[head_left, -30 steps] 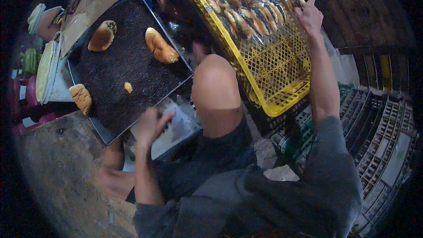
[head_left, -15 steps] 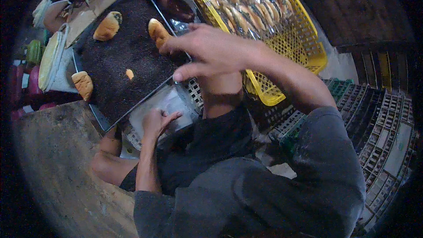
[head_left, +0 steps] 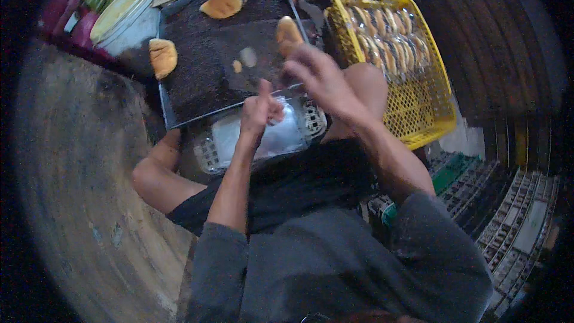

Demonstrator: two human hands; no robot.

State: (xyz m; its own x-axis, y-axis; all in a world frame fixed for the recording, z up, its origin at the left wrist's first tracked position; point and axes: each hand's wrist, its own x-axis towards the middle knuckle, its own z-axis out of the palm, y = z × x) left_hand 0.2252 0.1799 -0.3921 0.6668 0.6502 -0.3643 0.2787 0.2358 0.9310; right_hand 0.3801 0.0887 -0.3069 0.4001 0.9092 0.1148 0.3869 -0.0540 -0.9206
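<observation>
Yellow lattice crate [head_left: 418, 107], golden-brown buns [head_left: 162, 57], seemingly black speckled tray [head_left: 203, 84].

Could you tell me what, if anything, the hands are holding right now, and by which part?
The left hand pinches a clear plastic bag at its top edge. The right hand, blurred, is at the same edge with fingers spread; its grip cannot be told.

Both forearms rise from the six o'clock edge, bare from the pushed-up grey sleeves to the wrists. The left hand [head_left: 258, 110] sits close to the picture's centre, loosely curled into a near fist with the thumb pointing up toward twelve o'clock. The right hand [head_left: 320, 81] is just beside it toward two o'clock and a little higher, blurred, its fingers [head_left: 297, 63] spread and angled toward ten o'clock. The right elbow bends out toward four o'clock; the left forearm runs nearly straight up.
</observation>
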